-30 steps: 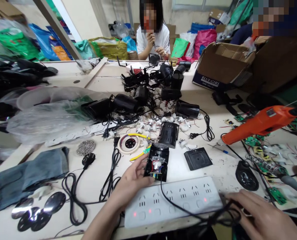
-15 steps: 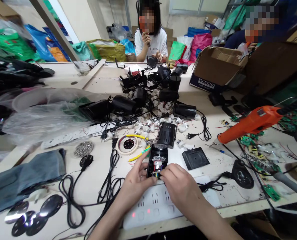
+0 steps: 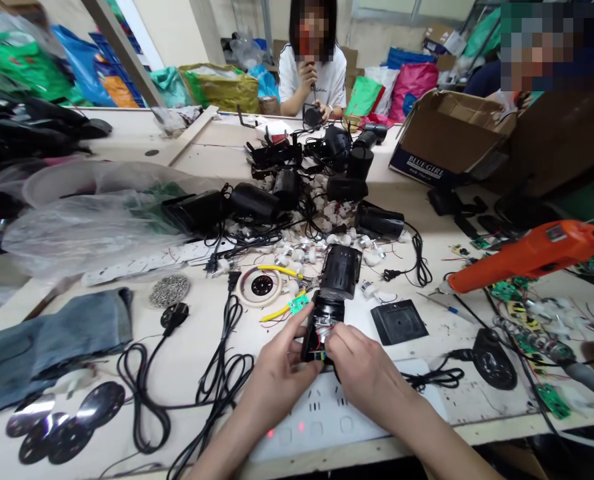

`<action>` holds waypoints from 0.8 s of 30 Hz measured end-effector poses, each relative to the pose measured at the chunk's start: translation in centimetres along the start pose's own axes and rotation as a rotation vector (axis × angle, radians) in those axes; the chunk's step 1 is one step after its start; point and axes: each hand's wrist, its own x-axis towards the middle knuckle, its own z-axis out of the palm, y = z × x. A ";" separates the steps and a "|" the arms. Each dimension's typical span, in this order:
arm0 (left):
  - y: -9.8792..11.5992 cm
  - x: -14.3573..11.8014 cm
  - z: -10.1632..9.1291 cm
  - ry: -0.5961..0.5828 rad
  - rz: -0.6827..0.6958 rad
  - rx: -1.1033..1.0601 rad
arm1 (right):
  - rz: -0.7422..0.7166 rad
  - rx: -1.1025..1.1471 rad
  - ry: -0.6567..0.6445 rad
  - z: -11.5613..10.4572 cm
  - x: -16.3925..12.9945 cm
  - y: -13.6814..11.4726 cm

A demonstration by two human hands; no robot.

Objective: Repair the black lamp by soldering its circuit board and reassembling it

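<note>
**Both hands on open black housing**

Left hand (image 3: 277,373) grips the housing (image 3: 321,327) by its left side, fingers curled round it, just above the power strip (image 3: 337,417). Right hand (image 3: 364,373) has fingertips pinched inside the open shell, at the wiring; what they hold cannot be told. Black cylinder (image 3: 341,271) lies just beyond, orange tool (image 3: 527,257) at right.

Black casing (image 3: 321,319) in my hands, red and blue wires inside. White power strip (image 3: 327,417), red lights. Orange glue gun (image 3: 527,257) at right edge. Small green board (image 3: 298,305). Grey cloth (image 3: 51,340), lower left.
</note>
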 end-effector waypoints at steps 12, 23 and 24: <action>-0.1 0.1 -0.1 -0.023 0.016 -0.045 | -0.030 0.028 -0.005 0.0 -0.5 0.4; 0.3 0.2 -0.3 0.008 -0.012 0.004 | 0.043 -0.116 -0.097 -1.4 0.7 -0.6; 0.4 0.2 -0.3 0.025 -0.025 -0.007 | 0.059 -0.061 -0.093 -1.8 0.5 -0.5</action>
